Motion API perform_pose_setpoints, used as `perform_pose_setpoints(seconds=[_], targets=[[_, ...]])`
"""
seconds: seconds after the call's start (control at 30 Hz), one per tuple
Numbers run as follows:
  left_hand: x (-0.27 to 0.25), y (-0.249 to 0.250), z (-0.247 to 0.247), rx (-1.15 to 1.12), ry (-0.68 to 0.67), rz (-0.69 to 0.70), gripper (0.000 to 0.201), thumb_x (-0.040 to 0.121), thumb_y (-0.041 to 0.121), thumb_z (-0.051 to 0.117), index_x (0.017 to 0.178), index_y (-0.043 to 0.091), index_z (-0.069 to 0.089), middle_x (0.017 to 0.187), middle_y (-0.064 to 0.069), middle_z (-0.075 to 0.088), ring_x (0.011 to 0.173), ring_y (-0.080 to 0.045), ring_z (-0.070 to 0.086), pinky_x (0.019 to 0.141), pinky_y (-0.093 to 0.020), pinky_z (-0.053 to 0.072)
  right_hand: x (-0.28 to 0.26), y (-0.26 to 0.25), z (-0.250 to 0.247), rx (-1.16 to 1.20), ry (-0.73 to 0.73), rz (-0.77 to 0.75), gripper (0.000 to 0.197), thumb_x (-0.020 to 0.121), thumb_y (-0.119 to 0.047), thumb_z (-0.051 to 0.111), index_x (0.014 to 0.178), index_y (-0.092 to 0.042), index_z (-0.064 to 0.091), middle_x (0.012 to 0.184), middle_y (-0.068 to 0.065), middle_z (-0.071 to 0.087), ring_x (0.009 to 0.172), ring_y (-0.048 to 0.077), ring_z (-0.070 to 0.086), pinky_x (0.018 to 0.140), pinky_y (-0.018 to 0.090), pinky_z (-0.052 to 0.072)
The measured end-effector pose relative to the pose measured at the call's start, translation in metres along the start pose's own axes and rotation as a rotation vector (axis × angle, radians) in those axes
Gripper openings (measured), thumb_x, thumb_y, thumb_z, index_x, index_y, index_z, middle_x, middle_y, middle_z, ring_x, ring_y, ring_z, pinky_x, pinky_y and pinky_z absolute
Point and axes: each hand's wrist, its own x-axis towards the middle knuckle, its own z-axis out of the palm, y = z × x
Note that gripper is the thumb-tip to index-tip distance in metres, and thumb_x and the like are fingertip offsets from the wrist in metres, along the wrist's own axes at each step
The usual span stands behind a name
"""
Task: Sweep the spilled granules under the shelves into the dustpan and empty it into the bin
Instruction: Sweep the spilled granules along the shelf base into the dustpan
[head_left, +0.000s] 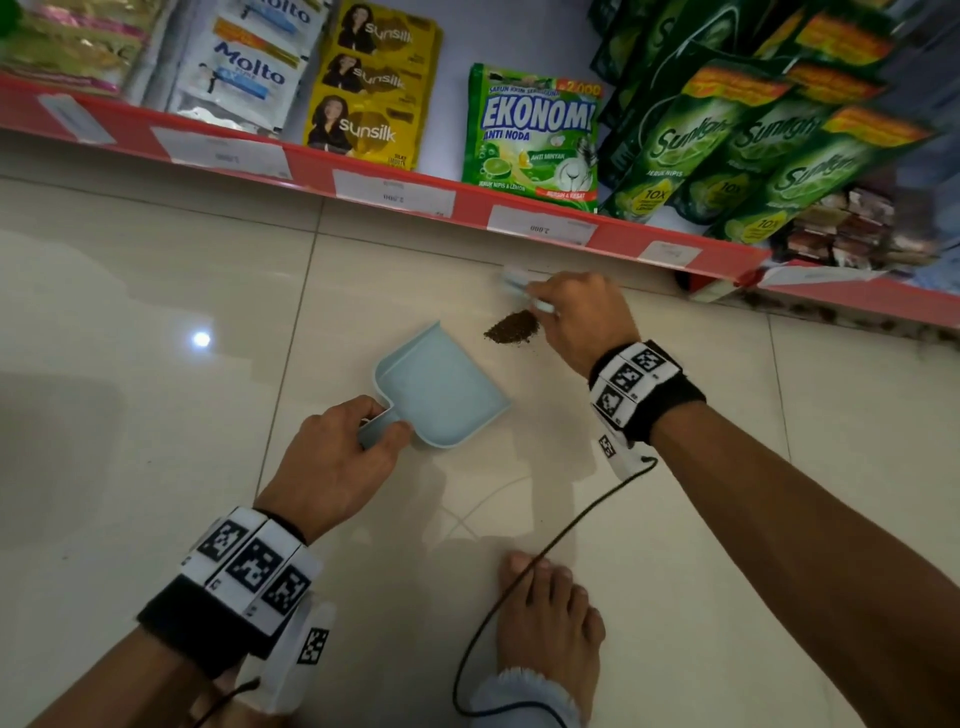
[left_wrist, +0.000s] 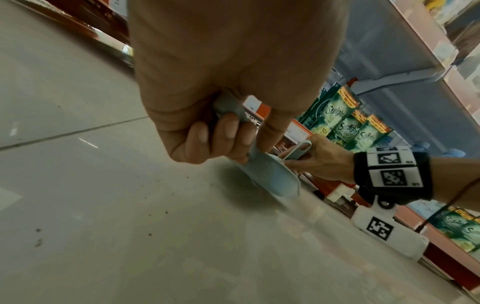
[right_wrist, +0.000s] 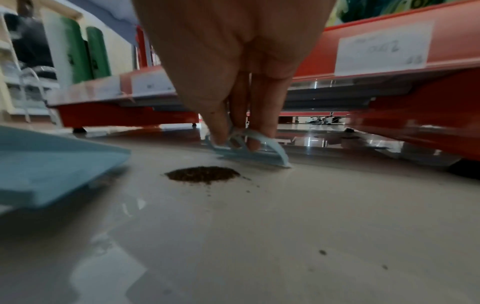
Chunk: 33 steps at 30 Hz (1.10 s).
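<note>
Nearest the camera, planting a bare foot on the pale tiled floor, with a black cable trailing across the toes from the right wristband.

Just ahead, curling the left hand round the short handle of the light blue dustpan, fingers wrapped underneath and thumb lying along the top. Keeping the pan's rear on the floor and its open mouth turned toward the shelving, slightly tilted in the right wrist view.

Beyond the pan's far right corner, sitting apart from it on the tile, a small dark mound of granules, with a few loose specks scattered nearby.

Just behind that mound, pinching a small light blue brush in the right hand, fingers closed on its looped handle and pointing down. Resting the brush edge on the floor on the shelf side of the heap, close to the granules but not touching them.

Farther back, running along above the floor, a red-edged shelf with white price tags, carrying Sunsilk, Ekonomi and Sunlight packets.
</note>
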Motion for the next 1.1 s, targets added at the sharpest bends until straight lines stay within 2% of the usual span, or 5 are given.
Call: perform_pose_setpoints(seconds=[0.33,0.57,0.73,0.97,1.1], targets=[[0.0,0.001,-0.005,-0.01,0.012,-0.006,0.028,0.088,0.039,0.061,0.069,0.021,0.053,0.056,0.005,0.055,0.053,-0.014,0.051,0.051,-0.028,0.036,0.004,0.012,-0.006,-0.034,0.23,0.085,0.023,0.088,-0.004,0.054,0.1,-0.01,0.072,0.078,0.017,0.07,0.072,0.041,0.065,0.061,0.037,0.045],[-0.003,0.002,-0.006,-0.028,0.005,0.011,0.026,0.088,0.041,0.06,0.07,0.022,0.054,0.055,0.005,0.056,0.052,-0.013,0.052,0.051,-0.027,0.036,-0.008,0.011,0.012,-0.029,0.016,-0.007,0.023,0.093,-0.014,0.052,0.107,-0.014,0.071,0.094,0.012,0.073,0.082,0.035,0.066,0.075,0.04,0.054],[-0.003,-0.004,-0.009,-0.034,0.02,0.006,0.026,0.088,0.041,0.06,0.071,0.023,0.055,0.057,0.004,0.057,0.054,-0.013,0.054,0.053,-0.028,0.039,-0.026,0.024,0.002,-0.016,0.309,0.01,0.026,0.086,-0.002,0.056,0.102,-0.013,0.073,0.08,0.01,0.073,0.066,0.034,0.065,0.06,0.041,0.055],[-0.004,-0.001,-0.007,-0.006,0.015,0.028,0.027,0.088,0.041,0.061,0.069,0.024,0.054,0.052,0.005,0.055,0.047,-0.006,0.051,0.049,-0.024,0.035,0.019,0.028,0.027,-0.02,0.233,0.396,0.029,0.089,-0.005,0.054,0.113,-0.012,0.068,0.1,0.021,0.069,0.091,0.043,0.064,0.076,0.044,0.052],[-0.003,-0.005,-0.006,-0.001,0.023,0.023,0.027,0.087,0.042,0.061,0.069,0.024,0.054,0.053,0.006,0.055,0.048,-0.001,0.053,0.048,-0.022,0.035,0.035,0.023,0.031,0.106,0.215,0.273,0.046,0.088,-0.001,0.052,0.125,-0.025,0.066,0.117,0.015,0.069,0.104,0.04,0.062,0.086,0.045,0.054]])
